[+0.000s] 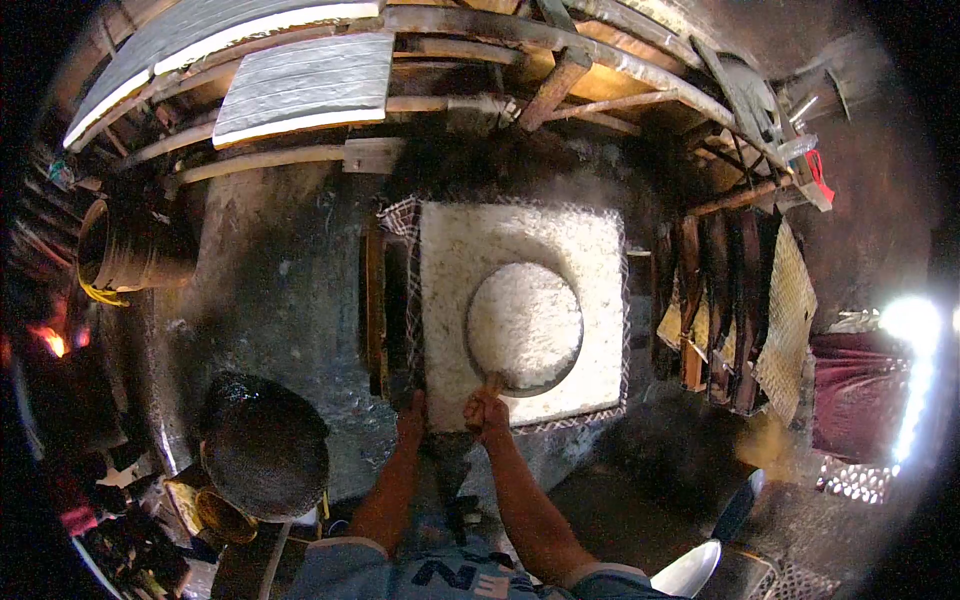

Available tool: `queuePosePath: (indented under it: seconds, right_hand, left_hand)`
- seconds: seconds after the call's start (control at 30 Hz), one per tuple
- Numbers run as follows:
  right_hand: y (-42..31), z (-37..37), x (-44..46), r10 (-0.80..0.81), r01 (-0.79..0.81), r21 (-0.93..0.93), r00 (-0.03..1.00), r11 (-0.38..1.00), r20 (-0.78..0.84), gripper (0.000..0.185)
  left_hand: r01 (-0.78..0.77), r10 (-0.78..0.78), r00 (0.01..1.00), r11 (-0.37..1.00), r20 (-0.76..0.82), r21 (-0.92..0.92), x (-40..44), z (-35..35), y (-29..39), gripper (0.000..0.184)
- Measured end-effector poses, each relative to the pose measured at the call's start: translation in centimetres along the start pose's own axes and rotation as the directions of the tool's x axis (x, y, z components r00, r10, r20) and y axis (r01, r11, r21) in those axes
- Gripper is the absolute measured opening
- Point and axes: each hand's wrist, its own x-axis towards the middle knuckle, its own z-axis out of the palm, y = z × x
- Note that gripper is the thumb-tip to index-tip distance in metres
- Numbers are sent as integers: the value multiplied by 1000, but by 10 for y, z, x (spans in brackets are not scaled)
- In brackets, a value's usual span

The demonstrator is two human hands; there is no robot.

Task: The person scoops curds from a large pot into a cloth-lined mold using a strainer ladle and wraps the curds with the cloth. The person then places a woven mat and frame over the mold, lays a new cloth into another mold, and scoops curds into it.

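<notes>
A square layer of white, crumbly, curd-like stuff (452, 300) lies spread on a checked cloth (412, 262), whose patterned edges show around it. Over its right half is a round pan (579, 345) with a dark rim, full of similar white stuff (525, 318). My right hand (487, 412) is closed around the pan's short handle (494, 382) at the near side. At the near left corner of the cloth is my left hand (412, 415), against the cloth's edge. Its fingers are dim, and whether they grip the cloth I cannot tell.
A large dark round basket (265, 447) stands at my left. Wooden boards (375, 310) flank the cloth, with more boards (718, 300) and a woven mat (785, 325) on the right. Wooden racks bear white slabs (305, 88) beyond. A fire (50, 340) burns far left.
</notes>
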Motion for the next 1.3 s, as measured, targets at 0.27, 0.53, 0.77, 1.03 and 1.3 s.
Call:
queuePosePath:
  seconds: [0.27, 0.53, 0.77, 1.03, 1.3]
  right_hand:
    - [-7, -56, -25, 11, 2, 143, 996, 990, -90, 18]
    - [-49, -131, -76, 60, -26, 285, 992, 958, -109, 33]
    - [-91, -132, -161, -468, 453, -234, 521, 860, -713, 32]
    - [119, -276, -482, -575, 806, -547, -344, 225, -742, 36]
    - [497, -354, -651, -106, 733, -423, -438, 532, -893, 25]
  left_hand:
    - [-299, 289, 954, 891, -80, -342, -18, -2, 5, 74]
    - [-320, 322, 945, 862, -63, -394, -15, -2, -22, 56]
    - [-308, 275, 942, 936, -193, -172, -24, 0, -83, 44]
    - [-722, 609, 657, 678, 444, 139, -136, 128, -216, 30]
    - [-990, -191, 54, 115, 980, 77, -416, 189, -502, 43]
